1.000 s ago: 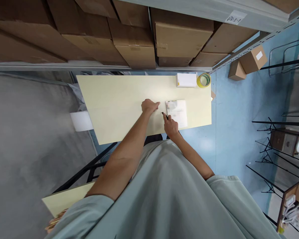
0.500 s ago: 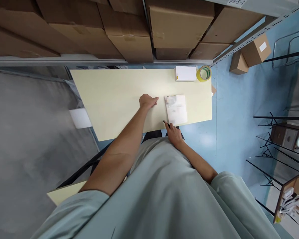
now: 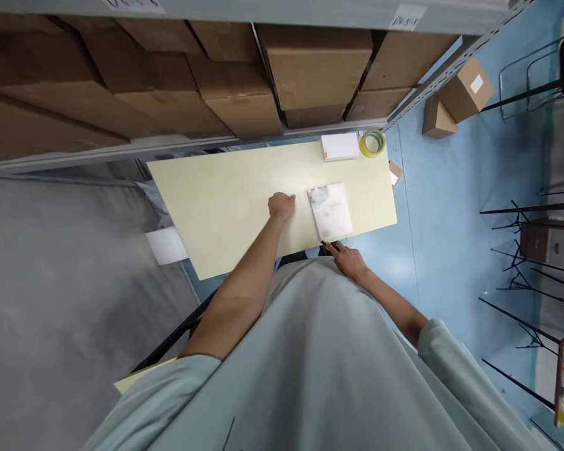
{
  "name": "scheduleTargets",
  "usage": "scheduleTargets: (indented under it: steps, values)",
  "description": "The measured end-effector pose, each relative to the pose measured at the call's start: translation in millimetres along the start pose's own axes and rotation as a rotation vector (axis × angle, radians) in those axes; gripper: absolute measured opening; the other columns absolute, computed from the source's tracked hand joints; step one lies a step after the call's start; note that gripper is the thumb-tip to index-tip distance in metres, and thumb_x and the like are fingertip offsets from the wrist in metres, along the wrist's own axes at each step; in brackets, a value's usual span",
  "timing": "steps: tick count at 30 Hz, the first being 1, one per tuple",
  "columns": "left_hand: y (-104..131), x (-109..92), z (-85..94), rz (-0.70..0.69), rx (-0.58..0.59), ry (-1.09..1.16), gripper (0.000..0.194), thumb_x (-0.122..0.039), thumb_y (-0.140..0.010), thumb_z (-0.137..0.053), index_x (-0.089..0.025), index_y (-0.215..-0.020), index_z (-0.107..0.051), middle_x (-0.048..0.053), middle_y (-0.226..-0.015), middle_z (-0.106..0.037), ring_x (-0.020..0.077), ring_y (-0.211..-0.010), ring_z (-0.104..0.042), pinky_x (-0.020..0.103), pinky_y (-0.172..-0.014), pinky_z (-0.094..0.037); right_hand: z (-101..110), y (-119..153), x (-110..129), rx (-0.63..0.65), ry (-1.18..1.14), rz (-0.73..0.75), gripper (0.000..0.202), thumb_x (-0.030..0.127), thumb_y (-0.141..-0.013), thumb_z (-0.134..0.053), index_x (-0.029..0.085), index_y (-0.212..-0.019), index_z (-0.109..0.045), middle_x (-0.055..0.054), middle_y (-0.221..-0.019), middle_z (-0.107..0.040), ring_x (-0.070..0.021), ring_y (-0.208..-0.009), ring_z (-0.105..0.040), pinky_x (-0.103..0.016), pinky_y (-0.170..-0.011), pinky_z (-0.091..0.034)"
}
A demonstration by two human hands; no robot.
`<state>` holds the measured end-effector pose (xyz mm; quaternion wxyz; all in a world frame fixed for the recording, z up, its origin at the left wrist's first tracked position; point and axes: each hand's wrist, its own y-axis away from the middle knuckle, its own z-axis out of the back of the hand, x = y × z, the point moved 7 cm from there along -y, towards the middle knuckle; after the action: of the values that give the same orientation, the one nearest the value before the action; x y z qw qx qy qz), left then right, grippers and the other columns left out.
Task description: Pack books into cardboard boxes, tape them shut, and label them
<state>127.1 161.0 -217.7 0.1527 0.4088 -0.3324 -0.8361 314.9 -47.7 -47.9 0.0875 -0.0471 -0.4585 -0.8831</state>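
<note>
My left hand [image 3: 281, 205] is closed in a fist on the pale yellow tabletop [image 3: 225, 207], its thumb toward the right; nothing shows in it. A flat white packet [image 3: 330, 211] with grey smudges, apparently in clear wrapping, lies just right of that fist. At the table's near edge, below the packet, my right hand [image 3: 350, 260] is closed on a slim dark tool [image 3: 328, 244] with a hint of yellow. Its tip points left toward the packet's lower edge. The tool's kind is too small to make out, and the palm hides part of it.
A white box [image 3: 339, 147] and a yellow tape roll [image 3: 372, 143] stand at the table's far right corner. Beyond the far edge runs a shelf of cardboard boxes [image 3: 317, 78]. More cartons [image 3: 466, 89] sit on the blue floor at right. A chair [image 3: 169, 341] is at my left.
The view has tilted and shifted, so the table appears slanted. My right hand with the dark tool has moved slightly right along the near edge. My left fist stays on the table.
</note>
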Motion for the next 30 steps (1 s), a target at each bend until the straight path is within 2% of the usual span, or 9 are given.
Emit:
scheduleTargets:
  steps: [3,5,8,10,14,18,21,25,30]
  values:
    - [15,-5,3.0,0.005,-0.008,-0.122,0.029,-0.045,-0.101,-0.07,-0.017,-0.107,-0.075,0.014,-0.109,-0.08,0.0318,-0.114,-0.072,0.039,-0.098,-0.056,36,0,-21,-0.124,-0.016,-0.061,0.065,0.023,-0.115,-0.038,0.028,-0.179,-0.029,-0.015,-0.147,-0.064,-0.027,-0.112,-0.076,-0.034,-0.088,-0.061]
    - [29,-10,1.4,-0.019,-0.008,-0.178,0.027,-0.041,-0.1,-0.067,-0.018,-0.114,-0.074,0.014,-0.116,-0.079,0.032,-0.12,-0.071,0.04,-0.105,-0.055,69,-5,-32,-0.207,-0.003,-0.079,0.064,0.028,-0.115,-0.039,0.029,-0.178,-0.031,-0.014,-0.145,-0.066,-0.0268,-0.108,-0.077,-0.033,-0.087,-0.06]
    - [51,-17,-4.4,-0.084,-0.012,-0.254,0.04,-0.039,-0.095,-0.071,-0.015,-0.127,-0.072,0.02,-0.14,-0.071,0.0362,-0.138,-0.062,0.043,-0.12,-0.047,132,-14,-40,-0.346,0.017,-0.065,0.065,0.031,-0.114,-0.043,0.026,-0.177,-0.032,-0.016,-0.147,-0.066,-0.0277,-0.108,-0.078,-0.033,-0.086,-0.059]
    - [64,-18,-9.3,-0.122,0.0,-0.3,0.049,-0.038,-0.09,-0.075,-0.014,-0.132,-0.07,0.022,-0.153,-0.063,0.0398,-0.147,-0.056,0.045,-0.126,-0.043,182,-18,-42,-0.465,0.011,-0.035,0.063,0.032,-0.112,-0.045,0.02,-0.173,-0.038,-0.018,-0.149,-0.066,-0.0295,-0.11,-0.077,-0.034,-0.086,-0.059]
    - [77,-16,-15.0,-0.173,0.042,-0.36,0.045,-0.035,-0.09,-0.072,-0.013,-0.129,-0.073,0.022,-0.162,-0.058,0.0345,-0.149,-0.058,0.039,-0.129,-0.042,295,-16,-40,-0.729,0.025,0.082,0.05,0.036,-0.111,-0.048,0.014,-0.155,-0.055,-0.02,-0.143,-0.07,-0.0319,-0.111,-0.075,-0.036,-0.085,-0.059]
    - [77,-10,-18.5,-0.173,0.065,-0.385,0.037,-0.034,-0.092,-0.066,-0.016,-0.122,-0.078,0.019,-0.169,-0.055,0.0308,-0.159,-0.051,0.037,-0.132,-0.038,415,-11,-37,-1.016,0.119,0.243,0.052,0.037,-0.112,-0.046,0.015,-0.159,-0.055,-0.022,-0.148,-0.061,-0.0306,-0.105,-0.073,-0.039,-0.086,-0.06]
    - [77,-3,-25.3,-0.138,0.081,-0.393,0.036,-0.034,-0.091,-0.066,-0.016,-0.119,-0.08,0.017,-0.178,-0.046,0.0325,-0.166,-0.042,0.041,-0.134,-0.036,487,-27,-38,-1.106,0.197,0.34,0.051,0.029,-0.113,-0.045,0.013,-0.159,-0.057,-0.022,-0.144,-0.061,-0.0336,-0.117,-0.068,-0.045,-0.1,-0.057]
    - [77,5,-33.4,-0.092,0.088,-0.382,0.045,-0.039,-0.086,-0.071,-0.021,-0.126,-0.08,0.01,-0.183,-0.038,0.0354,-0.17,-0.034,0.046,-0.135,-0.035,540,-73,-47,-1.045,0.204,0.363,0.048,0.03,-0.113,-0.046,0.013,-0.155,-0.064,-0.022,-0.144,-0.063,-0.0365,-0.126,-0.063,-0.051,-0.11,-0.052]
    - [75,6,-35.9,-0.072,0.094,-0.368,0.049,-0.042,-0.087,-0.072,-0.018,-0.129,-0.079,0.012,-0.186,-0.03,0.0354,-0.172,-0.029,0.042,-0.138,-0.029,549,-101,-57,-1.003,0.182,0.361,0.048,0.024,-0.109,-0.051,0.016,-0.153,-0.069,-0.022,-0.143,-0.07,-0.04,-0.134,-0.055,-0.06,-0.116,-0.045]
